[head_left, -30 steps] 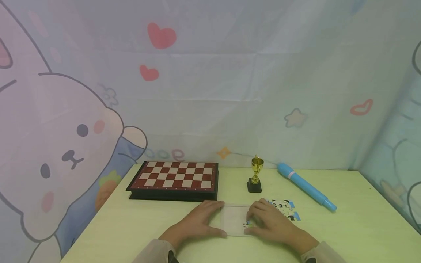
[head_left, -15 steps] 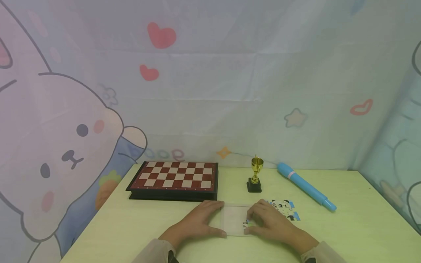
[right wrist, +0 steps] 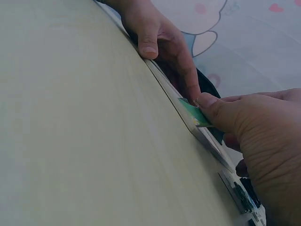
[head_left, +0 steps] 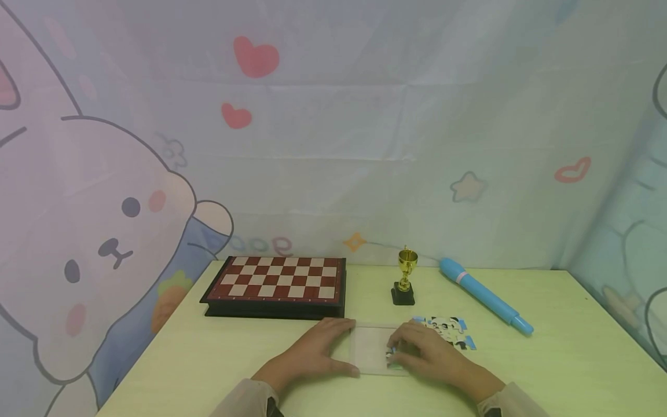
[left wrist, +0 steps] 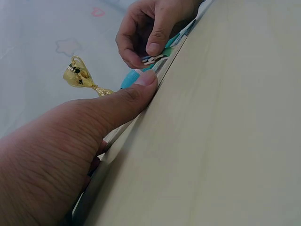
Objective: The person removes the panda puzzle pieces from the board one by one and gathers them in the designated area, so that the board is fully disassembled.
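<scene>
A pale, flat puzzle tray [head_left: 370,347] lies on the table between the hands. My left hand [head_left: 318,350] holds its left end, thumb at the near corner and fingers at the far one. My right hand [head_left: 429,353] pinches a jigsaw piece [right wrist: 194,112], green on its visible face, at the tray's right part. In the right wrist view the piece is tilted, its lower edge at the tray. Beyond the right hand lie several joined panda-picture jigsaw pieces [head_left: 452,330], partly covered by that hand.
A folded chessboard case [head_left: 281,281] stands at the back left. A small gold trophy [head_left: 404,278] on a black base stands behind the tray. A blue pen-shaped object [head_left: 484,295] lies at the back right. A printed cloth [head_left: 333,145] hangs behind the table.
The right fingers have shifted slightly, and the pinched jigsaw piece has changed its tilt. More of the panda pieces shows beside the right hand. The left hand and tray stay put.
</scene>
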The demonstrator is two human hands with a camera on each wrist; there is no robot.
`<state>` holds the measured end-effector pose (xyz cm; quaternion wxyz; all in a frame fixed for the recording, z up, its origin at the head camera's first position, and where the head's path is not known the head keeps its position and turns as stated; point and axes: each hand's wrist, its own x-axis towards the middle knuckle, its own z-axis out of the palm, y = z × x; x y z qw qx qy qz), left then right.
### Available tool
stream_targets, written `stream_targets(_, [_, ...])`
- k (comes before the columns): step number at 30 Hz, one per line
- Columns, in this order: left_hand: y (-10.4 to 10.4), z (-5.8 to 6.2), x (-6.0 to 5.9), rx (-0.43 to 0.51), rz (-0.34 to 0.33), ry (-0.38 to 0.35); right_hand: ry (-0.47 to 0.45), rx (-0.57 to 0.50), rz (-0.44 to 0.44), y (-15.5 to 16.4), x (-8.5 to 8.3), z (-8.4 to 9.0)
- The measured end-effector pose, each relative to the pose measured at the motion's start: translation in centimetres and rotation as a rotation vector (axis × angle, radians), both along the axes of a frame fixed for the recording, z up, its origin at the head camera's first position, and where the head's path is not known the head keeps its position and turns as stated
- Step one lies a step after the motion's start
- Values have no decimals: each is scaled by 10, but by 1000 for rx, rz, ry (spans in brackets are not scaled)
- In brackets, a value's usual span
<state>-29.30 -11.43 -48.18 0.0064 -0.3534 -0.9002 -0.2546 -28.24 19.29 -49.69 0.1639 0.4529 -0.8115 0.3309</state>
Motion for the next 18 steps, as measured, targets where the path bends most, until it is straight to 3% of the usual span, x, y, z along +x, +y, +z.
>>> stream_targets(10, [0, -1, -1, -4, 1, -1, -41, -102, 62, -2, 1, 2])
stream_targets(18, [0, -5, -3, -9, 5, -1, -50, -126, 75, -3, 1, 0])
